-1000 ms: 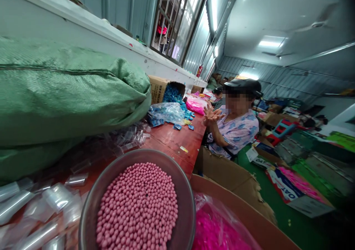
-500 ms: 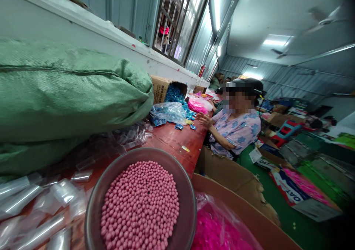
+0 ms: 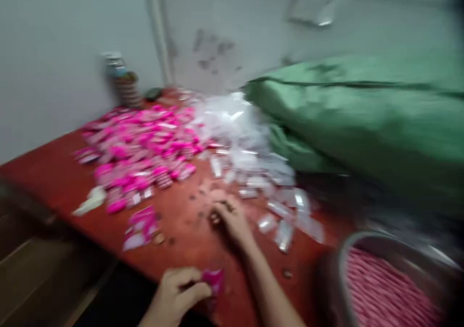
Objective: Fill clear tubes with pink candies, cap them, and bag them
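My left hand [image 3: 177,293], low in the view, pinches a small magenta packet [image 3: 214,281] between thumb and fingers. Out over the red tabletop [image 3: 188,230] reaches my right hand [image 3: 232,218], smeared by motion, so what its fingers hold cannot be made out. Left of it lies a flat magenta-and-white packet [image 3: 140,228]. To the right of my right hand are loose clear plastic tubes [image 3: 284,235]. A large bowl [image 3: 342,269] of pink beads [image 3: 387,288] stands at the lower right, apart from both hands.
Behind my hands spreads a heap of pink filled tubes [image 3: 145,148]. Beside it is a pile of clear tubes [image 3: 239,133]. A big green sack [image 3: 362,114] lies along the wall at right. A container [image 3: 126,87] stands in the far left corner.
The view has swung left, away from the seated co-worker and the room. My two hands, unseen before, now show, and the bowl has shifted to the lower right.
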Motion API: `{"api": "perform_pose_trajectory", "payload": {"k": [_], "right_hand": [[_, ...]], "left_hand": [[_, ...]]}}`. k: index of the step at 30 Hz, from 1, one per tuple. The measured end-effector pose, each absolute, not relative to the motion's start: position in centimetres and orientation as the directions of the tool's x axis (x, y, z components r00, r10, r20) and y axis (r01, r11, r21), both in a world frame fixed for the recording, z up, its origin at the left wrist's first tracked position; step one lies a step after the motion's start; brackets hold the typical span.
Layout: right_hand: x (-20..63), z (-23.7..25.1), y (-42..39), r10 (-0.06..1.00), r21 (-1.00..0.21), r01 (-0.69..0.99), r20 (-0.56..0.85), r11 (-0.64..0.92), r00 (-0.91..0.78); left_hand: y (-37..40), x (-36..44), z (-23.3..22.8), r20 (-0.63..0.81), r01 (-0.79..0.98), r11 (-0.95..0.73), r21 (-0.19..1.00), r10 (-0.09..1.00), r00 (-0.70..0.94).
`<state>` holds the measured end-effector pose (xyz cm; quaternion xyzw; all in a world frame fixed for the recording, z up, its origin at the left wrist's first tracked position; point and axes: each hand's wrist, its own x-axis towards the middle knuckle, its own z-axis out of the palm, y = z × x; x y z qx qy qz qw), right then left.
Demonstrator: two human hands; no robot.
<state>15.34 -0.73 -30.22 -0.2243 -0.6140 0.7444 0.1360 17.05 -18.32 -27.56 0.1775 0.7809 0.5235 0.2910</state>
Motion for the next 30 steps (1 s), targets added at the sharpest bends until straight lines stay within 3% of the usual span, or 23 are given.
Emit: {"api": "perform_pose_trajectory", "payload": {"k": [1, 5, 9, 13, 16, 19, 21, 25, 30], "right_hand": [[15.1, -30.7, -0.4, 0.470, -0.982, 0.076, -0.150, -0.172, -0.870], [14.8, -31.6, -0.2, 0.465, -0.996, 0.082, -0.060, 0.028, -0.883], [14.4, -30.3, -3.4, 0.522, -0.927, 0.095, 0.118, 0.363, -0.845], [10.6, -27.6, -8.1, 0.373, -0.705, 0.106, 0.236, 0.702, -0.897], [6.9, -26.2, -11.1, 0.308, -0.404, 0.191, 0.246, 0.894, -0.919], [3.9, -26.4, -13.0, 0.357, -0.132, 0.337, 0.169, 0.932, -0.919], [2.7, -27.1, -13.6, 0.384, -0.039, 0.382, 0.124, 0.923, -0.915], [1.5, -28.7, -13.0, 0.407, 0.018, 0.411, 0.114, 0.911, -0.906], [2.8, -29.2, -11.2, 0.355, 0.007, 0.358, 0.115, 0.934, -0.928]], "left_hand": [[-19.2, 16.8, -27.9, -0.240, -0.043, 0.285, 0.958, 0.704, -0.669], [-22.9, 15.4, -28.3, -0.142, -0.113, 0.087, 0.990, 0.670, -0.729], [-27.2, 14.5, -28.0, -0.212, -0.287, -0.024, 0.958, 0.615, -0.759], [-30.1, 12.9, -28.7, -0.332, -0.506, -0.302, 0.808, 0.476, -0.815], [-31.4, 11.4, -29.2, -0.381, -0.557, -0.497, 0.665, 0.416, -0.826], [-32.3, 9.9, -29.4, -0.393, -0.544, -0.610, 0.576, 0.376, -0.839], [-32.7, 9.0, -29.4, -0.404, -0.532, -0.676, 0.510, 0.358, -0.842], [-32.4, 7.5, -29.3, -0.436, -0.505, -0.767, 0.395, 0.327, -0.838], [-30.8, 6.0, -29.2, -0.455, -0.494, -0.808, 0.322, 0.326, -0.829]]}}
